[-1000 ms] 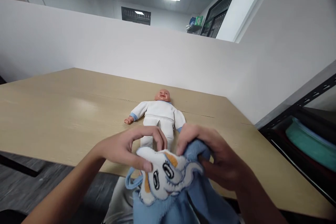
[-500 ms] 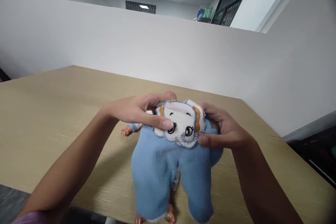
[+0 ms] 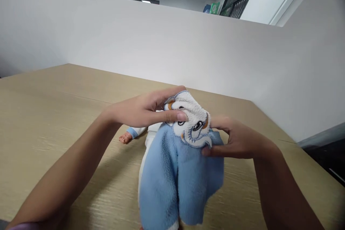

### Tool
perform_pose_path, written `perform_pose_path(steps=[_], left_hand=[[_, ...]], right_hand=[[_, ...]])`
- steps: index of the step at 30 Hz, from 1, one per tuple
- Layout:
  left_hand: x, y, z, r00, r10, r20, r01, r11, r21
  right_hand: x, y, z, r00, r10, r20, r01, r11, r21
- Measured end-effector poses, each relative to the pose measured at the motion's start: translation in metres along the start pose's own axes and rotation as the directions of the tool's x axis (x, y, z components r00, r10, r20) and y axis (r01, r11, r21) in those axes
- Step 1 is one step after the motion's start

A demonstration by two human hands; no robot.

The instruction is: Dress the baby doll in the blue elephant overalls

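Note:
Both my hands hold a pair of blue fleece doll pants (image 3: 161, 172) by the upper part, which carries a white elephant patch (image 3: 188, 109) with embroidered eyes and a trunk. My left hand (image 3: 151, 109) pinches the patch's left side, thumb in front and fingers behind. On the right, my right hand (image 3: 231, 138) grips the fabric beside the trunk, its thumb at the trunk's tip. The two legs hang down, the right one skewed. Behind them a doll lies on the table, largely hidden; its small hand (image 3: 125, 137) and white sleeve with blue cuff (image 3: 136, 132) show at the left.
The wood-grain table (image 3: 81, 90) spreads out on all sides of the doll. A white partition wall (image 3: 134, 43) rises along its far edge. Beyond the table's right edge is a dark object (image 3: 327, 158) I cannot make out.
The pants' upper part has been tilted and bunched, so the elephant patch is now folded and slanted. The legs have swung closer together. My right hand has shifted slightly right and down.

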State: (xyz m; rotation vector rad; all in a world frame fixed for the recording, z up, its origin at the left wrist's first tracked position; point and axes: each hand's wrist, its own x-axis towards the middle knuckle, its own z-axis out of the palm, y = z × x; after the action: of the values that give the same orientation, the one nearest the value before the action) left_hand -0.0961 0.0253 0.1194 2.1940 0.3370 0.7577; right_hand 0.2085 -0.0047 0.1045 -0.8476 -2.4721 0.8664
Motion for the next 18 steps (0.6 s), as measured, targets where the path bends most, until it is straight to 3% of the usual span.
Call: perform_pose_path(steps=[2,5,8,10,12,14,16,18], left_hand=[[0.000,0.002,-0.002,1.000,-0.025,0.015,0.026,0.999,-0.025],[-0.002,0.002,-0.009,0.987,-0.054,0.153,0.055,0.998,-0.003],[-0.004,-0.001,-0.017,0.960,-0.077,0.271,0.061,0.996,0.066],[-0.005,-0.005,-0.018,0.963,-0.073,0.258,0.057,0.996,0.068],[-0.004,-0.008,-0.016,0.981,-0.042,0.191,0.035,0.999,0.039],[-0.003,-0.011,-0.011,0.992,-0.001,0.125,0.000,1.000,0.006],[-0.002,-0.012,-0.005,0.997,0.027,0.071,-0.026,1.000,-0.012],[-0.001,-0.011,0.000,0.999,0.022,0.026,-0.022,1.000,-0.003]], right_hand=[[0.001,0.001,0.005,0.992,-0.051,-0.113,0.057,0.997,0.055],[0.002,-0.001,0.015,0.930,-0.109,-0.350,0.188,0.961,0.202],[0.001,-0.003,0.017,0.893,-0.139,-0.429,0.277,0.920,0.278],[-0.001,-0.003,0.014,0.930,-0.076,-0.359,0.203,0.921,0.331],[-0.001,-0.001,0.009,0.980,0.022,-0.197,0.042,0.948,0.316],[0.002,0.001,0.008,0.996,0.084,-0.011,-0.080,0.973,0.216],[0.008,-0.001,0.012,0.987,0.075,0.142,-0.096,0.984,0.148],[0.014,-0.005,0.018,0.982,0.037,0.183,-0.066,0.985,0.157]])
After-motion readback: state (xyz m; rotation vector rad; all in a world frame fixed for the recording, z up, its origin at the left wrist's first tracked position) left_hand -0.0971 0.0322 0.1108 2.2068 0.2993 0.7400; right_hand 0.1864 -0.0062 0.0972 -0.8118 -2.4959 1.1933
